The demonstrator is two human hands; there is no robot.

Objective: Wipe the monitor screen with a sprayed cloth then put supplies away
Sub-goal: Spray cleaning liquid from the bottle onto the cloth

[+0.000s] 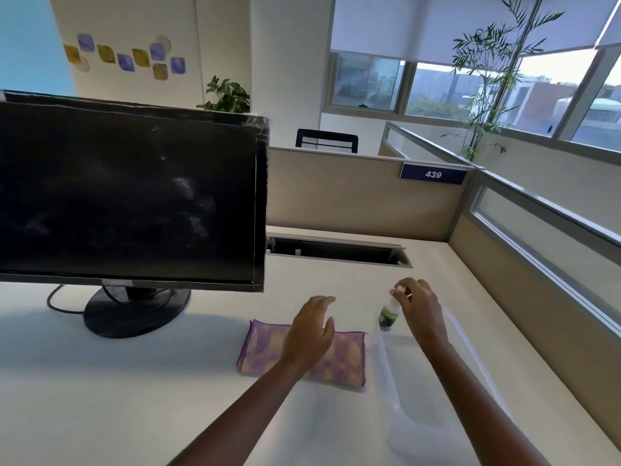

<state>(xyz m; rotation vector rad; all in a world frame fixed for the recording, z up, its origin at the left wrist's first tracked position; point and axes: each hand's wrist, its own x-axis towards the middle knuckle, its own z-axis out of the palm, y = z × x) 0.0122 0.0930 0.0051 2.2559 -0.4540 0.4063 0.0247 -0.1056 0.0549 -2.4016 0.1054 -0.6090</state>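
A black monitor point(127, 196) with smudges on its dark screen stands at the left on the white desk. A folded purple and yellow cloth point(342, 361) lies flat on the desk in front of me. My left hand point(311, 331) hovers over the cloth with relaxed, spread fingers and holds nothing. A small spray bottle point(388, 314) with a green label stands inside the far end of a clear plastic bin point(396, 415) at the right. My right hand point(418, 304) grips the bottle's white top.
The monitor's round base point(134, 312) and a black cable point(57, 302) sit at the left. An open cable tray slot point(336, 250) runs along the back of the desk. Beige partition walls point(353, 196) close the desk at the back and right.
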